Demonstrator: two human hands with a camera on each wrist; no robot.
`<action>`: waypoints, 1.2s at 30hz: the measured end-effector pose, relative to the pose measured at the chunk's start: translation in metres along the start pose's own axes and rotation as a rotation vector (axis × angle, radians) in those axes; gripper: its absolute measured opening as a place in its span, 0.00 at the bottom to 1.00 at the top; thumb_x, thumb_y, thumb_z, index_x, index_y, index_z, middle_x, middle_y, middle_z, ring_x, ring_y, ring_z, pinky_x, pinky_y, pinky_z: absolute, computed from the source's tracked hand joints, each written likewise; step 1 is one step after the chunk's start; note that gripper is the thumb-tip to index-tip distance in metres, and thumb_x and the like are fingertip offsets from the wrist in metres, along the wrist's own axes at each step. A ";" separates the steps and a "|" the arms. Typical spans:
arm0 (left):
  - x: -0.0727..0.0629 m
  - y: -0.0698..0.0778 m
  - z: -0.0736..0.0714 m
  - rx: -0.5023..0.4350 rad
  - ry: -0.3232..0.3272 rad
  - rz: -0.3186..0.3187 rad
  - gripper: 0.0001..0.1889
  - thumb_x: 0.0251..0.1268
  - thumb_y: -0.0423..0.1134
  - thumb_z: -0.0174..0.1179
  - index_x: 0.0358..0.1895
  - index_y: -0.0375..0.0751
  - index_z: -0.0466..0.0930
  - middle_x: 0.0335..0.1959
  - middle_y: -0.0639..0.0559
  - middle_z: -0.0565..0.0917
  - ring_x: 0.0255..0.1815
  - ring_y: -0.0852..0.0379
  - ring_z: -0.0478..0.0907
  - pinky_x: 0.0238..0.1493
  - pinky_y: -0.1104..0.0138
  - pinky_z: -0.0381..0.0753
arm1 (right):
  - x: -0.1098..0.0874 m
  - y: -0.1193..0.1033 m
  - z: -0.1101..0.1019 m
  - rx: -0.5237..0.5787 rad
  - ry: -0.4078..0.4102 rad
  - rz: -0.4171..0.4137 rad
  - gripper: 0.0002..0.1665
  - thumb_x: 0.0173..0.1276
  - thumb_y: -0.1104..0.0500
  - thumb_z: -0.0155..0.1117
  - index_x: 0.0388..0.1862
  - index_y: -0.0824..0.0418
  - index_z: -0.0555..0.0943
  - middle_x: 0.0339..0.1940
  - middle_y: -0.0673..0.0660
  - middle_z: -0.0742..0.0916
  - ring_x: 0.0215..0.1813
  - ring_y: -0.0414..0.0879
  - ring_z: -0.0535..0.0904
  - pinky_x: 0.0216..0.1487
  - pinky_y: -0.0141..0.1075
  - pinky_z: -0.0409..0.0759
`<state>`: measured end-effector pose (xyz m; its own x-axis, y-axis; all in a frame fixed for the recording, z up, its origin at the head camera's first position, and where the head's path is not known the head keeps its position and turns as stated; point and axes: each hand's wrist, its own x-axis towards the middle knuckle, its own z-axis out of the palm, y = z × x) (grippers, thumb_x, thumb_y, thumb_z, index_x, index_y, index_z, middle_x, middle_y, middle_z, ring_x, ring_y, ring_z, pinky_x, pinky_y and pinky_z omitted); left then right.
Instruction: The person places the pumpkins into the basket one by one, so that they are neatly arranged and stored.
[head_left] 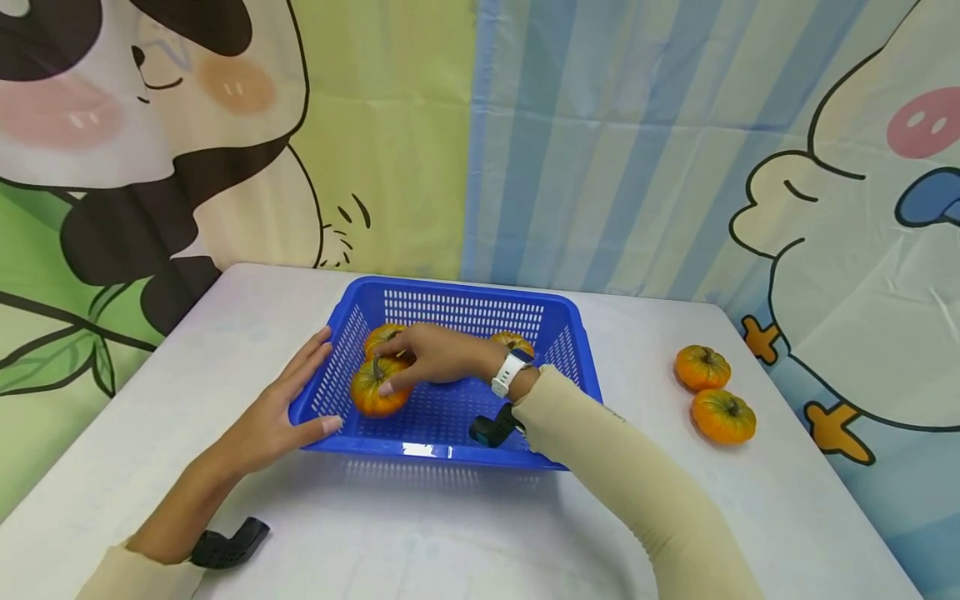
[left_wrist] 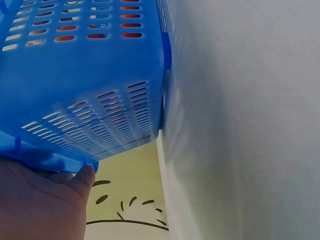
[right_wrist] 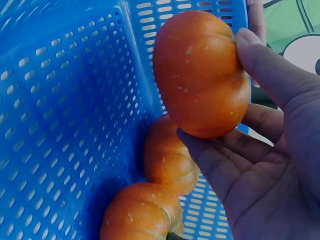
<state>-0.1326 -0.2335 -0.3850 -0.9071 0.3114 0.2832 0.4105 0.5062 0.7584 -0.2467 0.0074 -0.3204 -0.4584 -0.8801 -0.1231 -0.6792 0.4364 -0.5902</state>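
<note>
A blue plastic basket [head_left: 465,454] with slotted walls stands on the white table. Inside its left end, my right hand [head_left: 435,350] holds a small orange pumpkin [head_left: 375,392] between thumb and fingers; the right wrist view shows this pumpkin [right_wrist: 200,75] raised above others. Behind it sits a second pumpkin [head_left: 384,335], partly covered by the hand. Another pumpkin [head_left: 513,340] shows past the right wrist. My left hand [head_left: 273,417] rests against the basket's left rim, fingers extended and thumb spread along the front corner. In the left wrist view, the left hand [left_wrist: 45,200] touches the rim.
Two more orange pumpkins, one farther back [head_left: 702,367] and one nearer [head_left: 723,417], lie on the table [head_left: 637,350] right of the basket. A cartoon-printed curtain [head_left: 600,150] hangs behind the table.
</note>
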 end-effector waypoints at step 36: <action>0.000 -0.002 0.001 -0.010 -0.011 -0.027 0.49 0.57 0.43 0.65 0.79 0.44 0.45 0.79 0.60 0.40 0.77 0.39 0.43 0.58 0.37 0.64 | 0.010 0.003 0.011 0.137 -0.262 0.057 0.34 0.68 0.55 0.66 0.70 0.62 0.70 0.66 0.51 0.78 0.64 0.39 0.72 0.65 0.29 0.67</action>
<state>-0.1336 -0.2339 -0.3867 -0.9168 0.3062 0.2563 0.3848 0.5062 0.7718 -0.2473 -0.0017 -0.3323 -0.3179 -0.8811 -0.3501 -0.5647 0.4726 -0.6766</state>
